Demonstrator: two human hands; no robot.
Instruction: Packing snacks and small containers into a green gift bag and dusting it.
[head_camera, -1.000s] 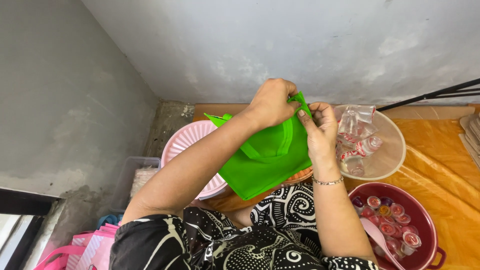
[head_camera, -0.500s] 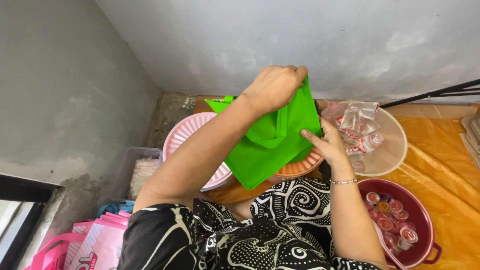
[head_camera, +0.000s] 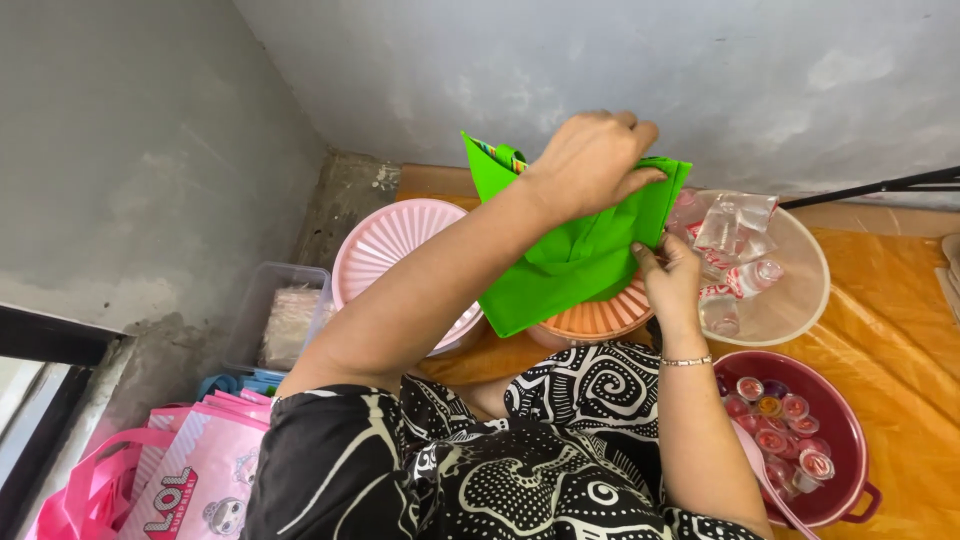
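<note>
At lower right sits a maroon basin (head_camera: 850, 440) of small sealed cups. At frame centre, the right hand (head_camera: 672, 285) pinches the green bag's (head_camera: 570, 265) lower edge; above it, the left hand (head_camera: 590, 160) grips the top hem. Judgement: keep the hems taut and the mouth wide, clear of the orange lid (head_camera: 600, 318).

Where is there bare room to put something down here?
Orange mat is bare right of the clear bowl and above the maroon bowl. It is crowded around the hands: green bag, pink lid, orange lid.
</note>
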